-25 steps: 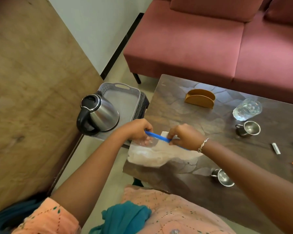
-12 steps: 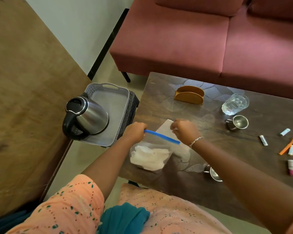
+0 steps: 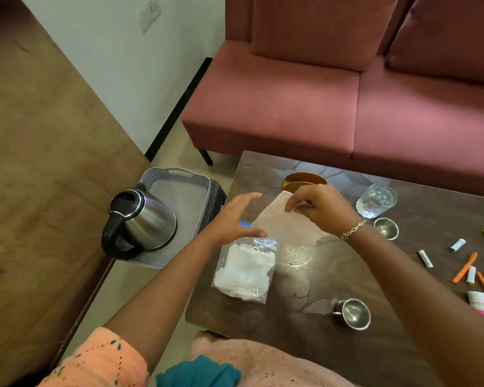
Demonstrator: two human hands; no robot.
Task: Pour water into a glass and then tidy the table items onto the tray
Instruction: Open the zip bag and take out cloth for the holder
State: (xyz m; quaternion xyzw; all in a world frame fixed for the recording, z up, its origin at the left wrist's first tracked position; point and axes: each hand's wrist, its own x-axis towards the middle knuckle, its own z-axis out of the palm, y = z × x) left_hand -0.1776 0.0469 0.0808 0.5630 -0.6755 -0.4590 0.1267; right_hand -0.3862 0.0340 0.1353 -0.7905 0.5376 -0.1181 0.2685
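Left-hand grip was apart: fingers straight and spread, holding nothing, poised over the top of a clear pouch of white tissues. To its left, the kettle stood in the grey tray, beside the surface. The pouch lay flat on the surface. Right-hand grip was pinched on a white paper sheet. Further right, the glass stood upright with water in it, a steel cup just beside it.
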